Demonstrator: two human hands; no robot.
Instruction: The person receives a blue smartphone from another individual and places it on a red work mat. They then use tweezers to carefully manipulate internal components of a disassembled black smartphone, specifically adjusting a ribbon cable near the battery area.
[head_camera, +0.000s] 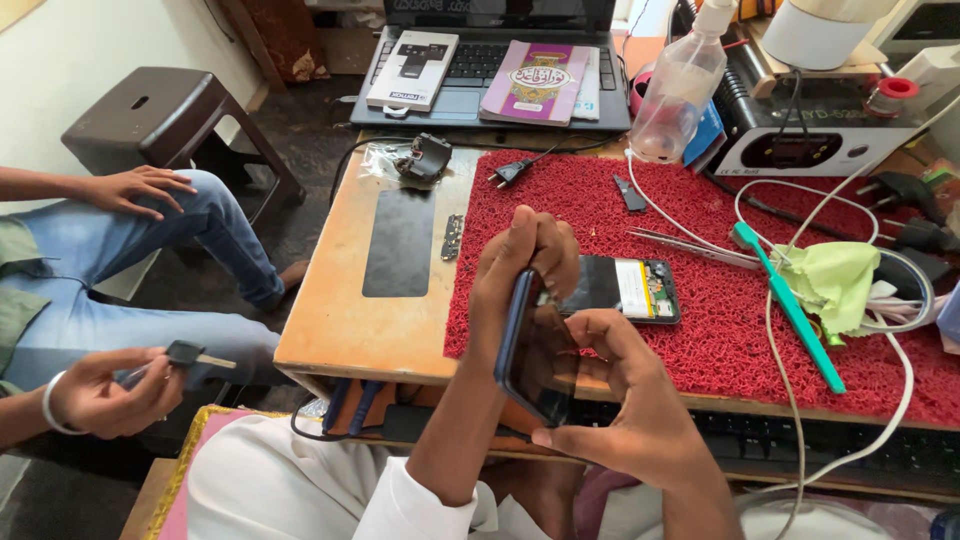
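Workbench of pale wood carries a red bristle mat, which likely keeps small parts from rolling. On the mat lies an opened phone body, its insides facing up. Above the bench's near edge, the left hand clamps a dark smartphone on edge, while the right hand closes around its lower end, steadying it.
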